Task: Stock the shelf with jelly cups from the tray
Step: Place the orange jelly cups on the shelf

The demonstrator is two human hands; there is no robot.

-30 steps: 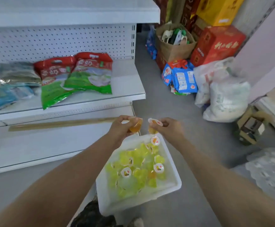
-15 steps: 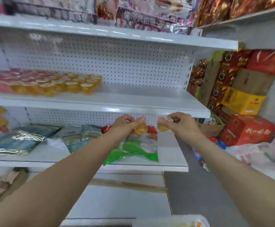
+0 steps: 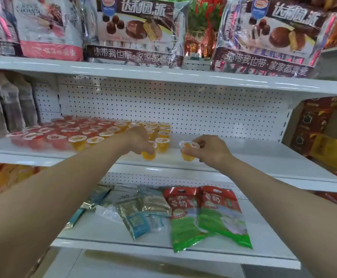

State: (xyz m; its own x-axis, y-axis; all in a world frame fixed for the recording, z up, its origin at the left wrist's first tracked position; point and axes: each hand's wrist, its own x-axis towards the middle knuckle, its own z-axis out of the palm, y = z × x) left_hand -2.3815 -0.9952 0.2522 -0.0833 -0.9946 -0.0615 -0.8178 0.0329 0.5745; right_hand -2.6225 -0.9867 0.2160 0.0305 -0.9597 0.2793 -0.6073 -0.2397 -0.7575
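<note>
- Holding one orange jelly cup each, both hands reach over the front part of the middle shelf (image 3: 254,157).
- The left hand (image 3: 138,137) grips the left cup (image 3: 148,155) from above, with the fingers curled around its rim. This cup is low at the front of the shelf, just beside the nearest of the standing orange cups (image 3: 162,145). I cannot tell if its bottom touches the shelf.
- The right hand (image 3: 211,150) pinches the right cup (image 3: 187,154) at the rim between thumb and fingers. The cup is a little tilted, with its white lid up. It hangs over the bare part of the shelf, apart from the rows.
- On the left half of the shelf many cups stand in rows with lids up: red cups (image 3: 43,137) on the left, then the orange cups next to them.
- On the lower shelf (image 3: 103,231) two green and red bags (image 3: 209,221) lie flat, with blue and silver packets (image 3: 143,213) to their left.
- On the top shelf (image 3: 163,74) big pie bags (image 3: 135,31) stand upright.
- To the right of the shelves, red and yellow boxes (image 3: 328,149) are stacked.
</note>
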